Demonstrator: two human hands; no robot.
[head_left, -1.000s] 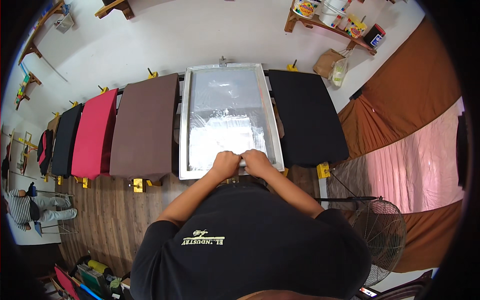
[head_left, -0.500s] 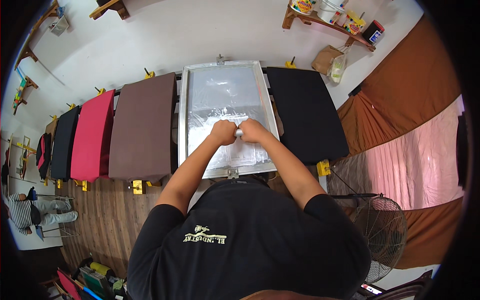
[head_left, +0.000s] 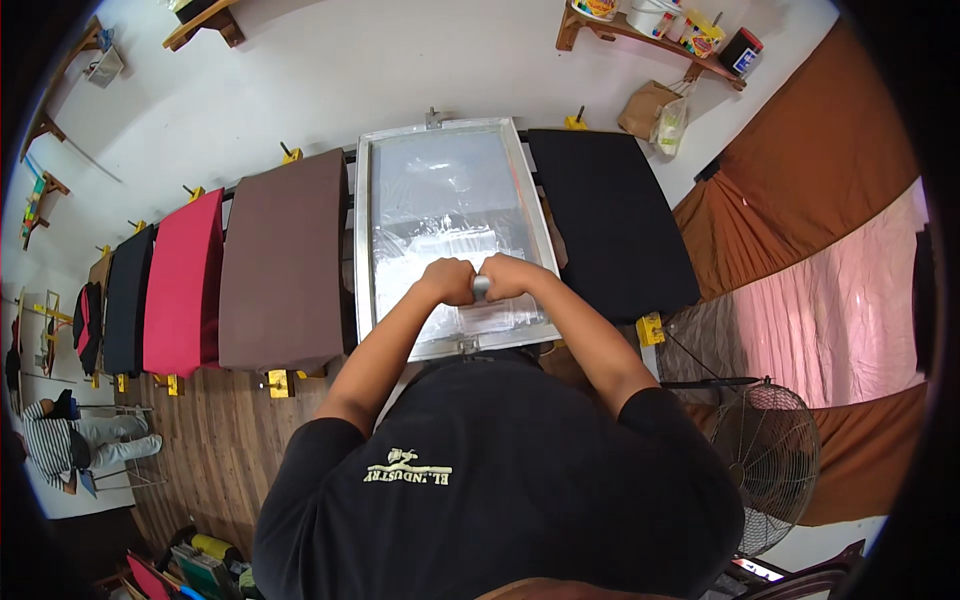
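Note:
Both of my fists are wrapped side by side round a squeegee (head_left: 481, 288), whose grey handle shows in the gap between them. My left hand (head_left: 447, 281) grips it on the left, my right hand (head_left: 510, 276) on the right; the blade is hidden below. They are over the near half of a screen printing frame (head_left: 364, 230) with a pale metal rim. Streaks of white ink (head_left: 455, 243) lie on its mesh, mostly in the near half and around my hands. The frame lies flat, clamped at its far and near edges.
Left of the frame stand boards covered in brown cloth (head_left: 283, 260), red cloth (head_left: 183, 280) and black cloth (head_left: 130, 300). A black cloth-covered board (head_left: 610, 220) is at right. A caged fan (head_left: 765, 465) stands at lower right. Another person (head_left: 85, 440) is at far left.
My two fists and the squeegee have moved a little toward my body over the mesh. The grip is unchanged, and the whole view has shifted slightly.

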